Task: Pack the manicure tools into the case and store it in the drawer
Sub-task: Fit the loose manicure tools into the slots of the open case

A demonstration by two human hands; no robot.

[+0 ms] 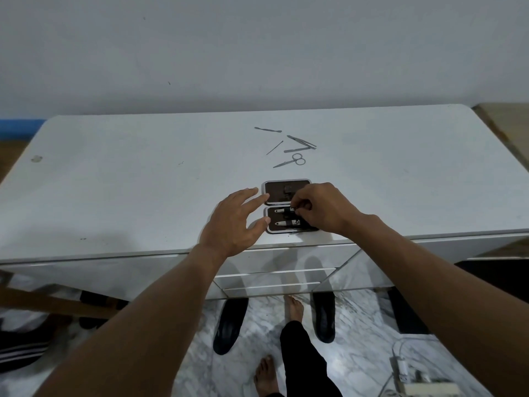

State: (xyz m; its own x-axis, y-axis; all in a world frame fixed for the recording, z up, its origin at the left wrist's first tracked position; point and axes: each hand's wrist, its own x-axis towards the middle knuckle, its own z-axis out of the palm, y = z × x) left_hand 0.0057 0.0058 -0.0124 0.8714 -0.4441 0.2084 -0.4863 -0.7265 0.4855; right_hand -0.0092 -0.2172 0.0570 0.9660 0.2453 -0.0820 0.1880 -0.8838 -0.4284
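The right hand comes in from the right with its fingers curled downward. Its thumb and forefinger pinch the right end of the upper nail clipper, which lies in the near half of the open case. The fingers hide that end, so it is hard to say whether the clipper is fully seated. The lower nail clipper lies parallel to it, just nearer the person, in the same half.

The left hand is flat and spread and holds nothing. Its forefinger tip touches the left edge of the case's far half, and its thumb tip rests against the left edge of the near half.

The brown-lined case lies opened flat at the front edge of the white table. Farther back, well apart from it, loose tools lie scattered: scissors, tweezers with a file just beside them, a thin pick and a cuticle pusher.

Under the table's edge the drawers are closed. On the marble floor below are two black slippers and the person's bare feet.
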